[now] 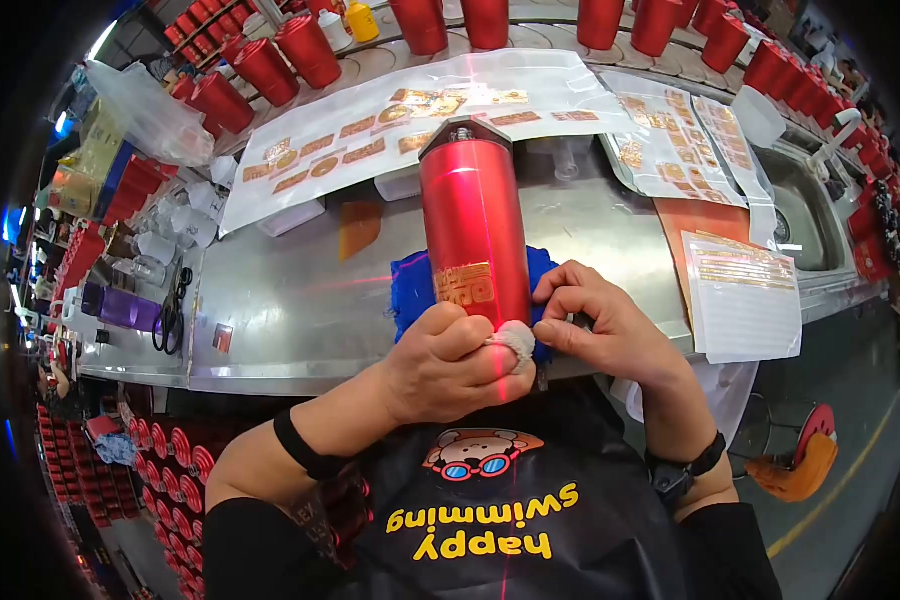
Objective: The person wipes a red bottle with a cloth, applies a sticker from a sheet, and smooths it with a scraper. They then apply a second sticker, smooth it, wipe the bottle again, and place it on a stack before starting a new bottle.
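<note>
A red metal canister [475, 220] with a dark many-sided end piece points away from me, its near end by my hands. On its lower side sits a gold decal [465, 285]. Beneath it lies a blue cloth [410, 290]. My left hand [455, 365] is closed in a fist at the canister's near end, with a wad of white cloth [515, 342] showing at its fingers. At the canister's lower right edge, my right hand [600, 325] has curled fingers with thumb and forefinger drawn together; anything between them is too small to make out.
White sheets of gold decals [370, 140] spread across the back of the steel table [300, 270]. Black scissors [173, 312] and a purple bottle [120, 308] are at left. More red canisters [310, 50] line the conveyor behind. A sink [805, 215] is at right.
</note>
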Demonstrator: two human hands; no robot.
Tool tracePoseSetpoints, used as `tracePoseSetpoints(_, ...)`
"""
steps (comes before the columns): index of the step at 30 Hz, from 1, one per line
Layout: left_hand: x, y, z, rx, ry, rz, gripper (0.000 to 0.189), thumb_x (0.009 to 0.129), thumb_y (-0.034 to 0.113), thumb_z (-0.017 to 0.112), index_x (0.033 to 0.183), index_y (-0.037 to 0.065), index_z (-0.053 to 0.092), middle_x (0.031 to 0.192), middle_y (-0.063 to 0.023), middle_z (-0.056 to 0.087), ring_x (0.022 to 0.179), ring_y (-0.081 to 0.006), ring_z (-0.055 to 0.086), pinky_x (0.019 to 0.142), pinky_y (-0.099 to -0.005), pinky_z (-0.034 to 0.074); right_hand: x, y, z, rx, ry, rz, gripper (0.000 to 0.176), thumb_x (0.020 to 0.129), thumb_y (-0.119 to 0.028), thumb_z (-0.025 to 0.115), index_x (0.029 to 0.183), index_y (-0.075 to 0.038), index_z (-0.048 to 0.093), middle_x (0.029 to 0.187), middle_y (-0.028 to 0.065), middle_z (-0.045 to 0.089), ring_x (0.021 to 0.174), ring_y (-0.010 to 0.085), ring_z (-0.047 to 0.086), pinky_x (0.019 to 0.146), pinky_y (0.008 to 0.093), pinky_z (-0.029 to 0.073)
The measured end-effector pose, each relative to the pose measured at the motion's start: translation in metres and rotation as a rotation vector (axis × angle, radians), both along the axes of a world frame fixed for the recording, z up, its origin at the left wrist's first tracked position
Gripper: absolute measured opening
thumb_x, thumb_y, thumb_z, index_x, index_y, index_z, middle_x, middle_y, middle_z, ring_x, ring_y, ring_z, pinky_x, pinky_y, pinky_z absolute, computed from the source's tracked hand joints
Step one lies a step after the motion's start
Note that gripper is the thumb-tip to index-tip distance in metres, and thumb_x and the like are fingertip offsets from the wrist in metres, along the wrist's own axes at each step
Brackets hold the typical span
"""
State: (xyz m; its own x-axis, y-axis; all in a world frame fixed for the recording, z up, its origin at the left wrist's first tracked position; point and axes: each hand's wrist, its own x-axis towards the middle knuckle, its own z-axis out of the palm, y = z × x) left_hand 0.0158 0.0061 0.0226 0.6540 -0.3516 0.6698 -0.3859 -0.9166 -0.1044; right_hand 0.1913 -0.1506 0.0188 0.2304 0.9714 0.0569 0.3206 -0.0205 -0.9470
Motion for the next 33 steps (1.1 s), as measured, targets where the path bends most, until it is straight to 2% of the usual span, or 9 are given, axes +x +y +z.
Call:
tracePoseSetpoints(5, -0.006, 0.003, -0.010, -0.091, -0.036, -0.006, 0.021, 0.066, 0.016, 0.073, 0.082, 0.025, 0.065, 0.081, 0.0063, 0.048, 0.085, -0.0162, 0.050, 0.066, -0.0309, 0.041, 0.000, 0.000, 0.000, 0.018, -0.046, 0.014, 0.017, 0.085, -0.020, 0.073, 0.087, -0.004, 0.068, 0.105, 0.0103, 0.057, 0.105, 0.0284, 0.052, 0.091, 0.0371, 0.043)
tracePoseSetpoints(8, -0.012, 0.005, -0.017, -0.125, -0.035, 0.017, 0.020, 0.065, 0.017, 0.073, 0.081, 0.024, 0.065, 0.081, 0.0060, 0.047, 0.085, -0.0165, 0.050, 0.065, -0.0311, 0.040, 0.000, -0.001, -0.002, 0.030, -0.098, 0.028, 0.017, 0.088, -0.020, 0.073, 0.086, -0.004, 0.066, 0.109, 0.0082, 0.054, 0.100, 0.0185, 0.052, 0.087, 0.0311, 0.042)
tracePoseSetpoints(11, -0.009, 0.002, -0.003, -0.058, 0.013, 0.020, 0.021, 0.064, 0.017, 0.073, 0.082, 0.025, 0.065, 0.080, 0.0057, 0.046, 0.085, -0.0160, 0.050, 0.065, -0.0310, 0.041, 0.001, 0.000, -0.005, 0.023, -0.075, 0.030, 0.018, 0.088, -0.020, 0.073, 0.086, -0.004, 0.066, 0.109, 0.0082, 0.054, 0.101, 0.0188, 0.052, 0.088, 0.0315, 0.042)
tracePoseSetpoints(14, -0.001, 0.001, 0.001, -0.008, 0.023, -0.009, 0.022, 0.064, 0.017, 0.073, 0.083, 0.025, 0.065, 0.079, 0.0054, 0.045, 0.084, -0.0154, 0.050, 0.066, -0.0307, 0.041, 0.000, 0.001, -0.005, 0.017, -0.030, 0.001, 0.018, 0.085, -0.021, 0.073, 0.088, -0.004, 0.068, 0.106, 0.0107, 0.057, 0.105, 0.0291, 0.052, 0.092, 0.0383, 0.043)
tracePoseSetpoints(17, 0.001, -0.001, 0.002, 0.010, 0.018, -0.012, 0.023, 0.064, 0.016, 0.074, 0.084, 0.024, 0.065, 0.079, 0.0050, 0.045, 0.084, -0.0153, 0.050, 0.066, -0.0307, 0.041, 0.001, 0.000, -0.004, 0.020, -0.066, 0.024, 0.019, 0.088, -0.021, 0.073, 0.086, -0.004, 0.066, 0.109, 0.0085, 0.054, 0.102, 0.0194, 0.052, 0.088, 0.0320, 0.042)
tracePoseSetpoints(23, -0.015, 0.004, -0.016, -0.164, -0.024, 0.032, 0.023, 0.065, 0.014, 0.073, 0.086, 0.023, 0.066, 0.081, 0.0048, 0.048, 0.083, -0.0175, 0.051, 0.067, -0.0313, 0.042, 0.000, 0.000, -0.004, 0.045, -0.137, 0.031, 0.020, 0.087, -0.021, 0.073, 0.086, -0.003, 0.066, 0.109, 0.0088, 0.055, 0.102, 0.0209, 0.053, 0.088, 0.0329, 0.043)
tracePoseSetpoints(26, -0.010, -0.001, -0.003, -0.065, 0.042, 0.056, 0.023, 0.066, 0.015, 0.072, 0.087, 0.023, 0.066, 0.083, 0.0056, 0.049, 0.083, -0.0170, 0.051, 0.067, -0.0313, 0.042, 0.001, 0.001, -0.005, 0.036, -0.131, 0.028, 0.020, 0.087, -0.022, 0.073, 0.087, -0.003, 0.067, 0.109, 0.0091, 0.055, 0.102, 0.0214, 0.053, 0.088, 0.0327, 0.043)
tracePoseSetpoints(29, -0.001, -0.002, 0.004, 0.001, 0.050, 0.009, 0.023, 0.066, 0.016, 0.071, 0.087, 0.023, 0.066, 0.083, 0.0063, 0.050, 0.083, -0.0164, 0.051, 0.067, -0.0310, 0.042, -0.001, 0.001, -0.005, 0.051, -0.057, 0.002, 0.018, 0.085, -0.021, 0.073, 0.087, -0.004, 0.067, 0.104, 0.0111, 0.057, 0.105, 0.0303, 0.051, 0.094, 0.0395, 0.042)
tracePoseSetpoints(33, -0.001, 0.002, -0.002, -0.011, 0.015, 0.000, 0.023, 0.065, 0.017, 0.072, 0.086, 0.024, 0.066, 0.081, 0.0069, 0.050, 0.083, -0.0162, 0.051, 0.067, -0.0304, 0.042, -0.002, 0.001, -0.005, 0.053, -0.072, -0.001, 0.018, 0.085, -0.021, 0.073, 0.087, -0.004, 0.067, 0.105, 0.0111, 0.057, 0.105, 0.0301, 0.050, 0.094, 0.0392, 0.042)
